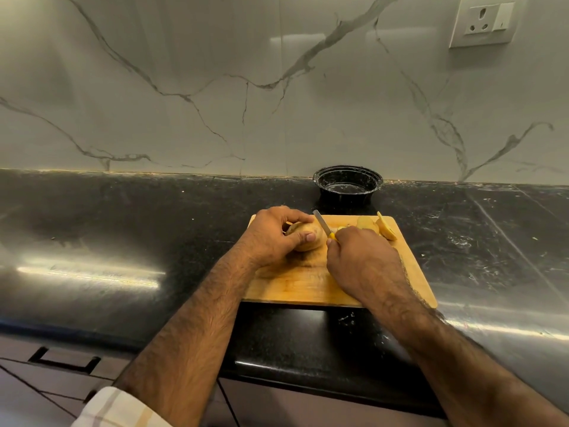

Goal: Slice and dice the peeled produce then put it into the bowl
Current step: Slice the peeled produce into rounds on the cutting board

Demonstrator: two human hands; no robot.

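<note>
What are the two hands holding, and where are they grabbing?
The left hand grips the peeled yellowish potato across its top. The right hand holds the small knife by its yellow handle.

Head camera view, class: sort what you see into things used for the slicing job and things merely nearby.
In use:
- left hand holding the pale peeled potato
- right hand gripping the yellow-handled knife
- cut potato slices
- wooden chopping board
- round black plastic bowl

Merely nearby:
- white wall socket
- dark drawer handle
</note>
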